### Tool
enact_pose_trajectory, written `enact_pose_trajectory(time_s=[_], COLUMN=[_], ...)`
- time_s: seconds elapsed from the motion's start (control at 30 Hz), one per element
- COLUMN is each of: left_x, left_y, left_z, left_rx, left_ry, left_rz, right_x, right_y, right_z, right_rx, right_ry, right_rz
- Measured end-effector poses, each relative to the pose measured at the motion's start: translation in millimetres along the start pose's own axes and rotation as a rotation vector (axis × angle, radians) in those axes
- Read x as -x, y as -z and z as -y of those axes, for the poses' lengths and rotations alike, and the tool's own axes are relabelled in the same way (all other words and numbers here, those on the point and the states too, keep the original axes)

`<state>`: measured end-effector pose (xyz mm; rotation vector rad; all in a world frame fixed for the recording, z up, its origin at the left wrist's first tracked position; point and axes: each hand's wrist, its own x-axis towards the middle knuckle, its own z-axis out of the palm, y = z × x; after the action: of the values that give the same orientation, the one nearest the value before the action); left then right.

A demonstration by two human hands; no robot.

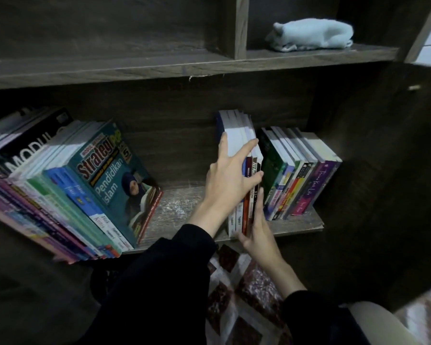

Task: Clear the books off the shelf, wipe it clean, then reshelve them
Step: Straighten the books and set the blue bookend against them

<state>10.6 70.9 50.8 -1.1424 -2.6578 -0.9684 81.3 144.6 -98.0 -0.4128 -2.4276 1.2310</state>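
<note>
Head view, bookcase at an early stage of the task. The shelf (177, 207) carries three groups of books: a leaning row (85, 185) at the left, a middle clump of books (238, 130) standing upright, and an upright row (299, 175) at the right end.

The left hand (230, 178) grips the middle clump from above. Its thumb is on the clump's left face and its fingers are curled across the top edges and spines. The right hand (258, 232) is uncurled, with straight fingers laid flat against the clump's right face, in the gap beside the upright row. Its thumb sits at the foot of the spines.

A pale blue cloth (311, 33) lies bundled and untouched on the upper shelf (321, 54), well apart from both hands.

The bare stretch of board between the leaning row and the clump shows whitish smears (dust, most likely). Clearing therefore appears to be only partly done. Most of the books are on the shelf, wiping appears not yet begun, and reshelving is left entirely.
</note>
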Motion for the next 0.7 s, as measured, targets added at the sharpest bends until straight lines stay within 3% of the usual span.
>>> enact_pose_trajectory(time_s=[0.27, 0.7], left_x=[-0.6, 18.4], left_y=[-0.4, 44.3], left_z=[-9.0, 48.4], left_rx=[0.009, 0.056], left_ry=[0.076, 0.228], left_rz=[-0.043, -0.242], right_x=[-5.1, -17.7], right_y=[-25.3, -77.5], right_z=[-23.3, 12.5], right_rx=[0.118, 0.054], right_ry=[-0.016, 0.112], right_rz=[-0.144, 0.026])
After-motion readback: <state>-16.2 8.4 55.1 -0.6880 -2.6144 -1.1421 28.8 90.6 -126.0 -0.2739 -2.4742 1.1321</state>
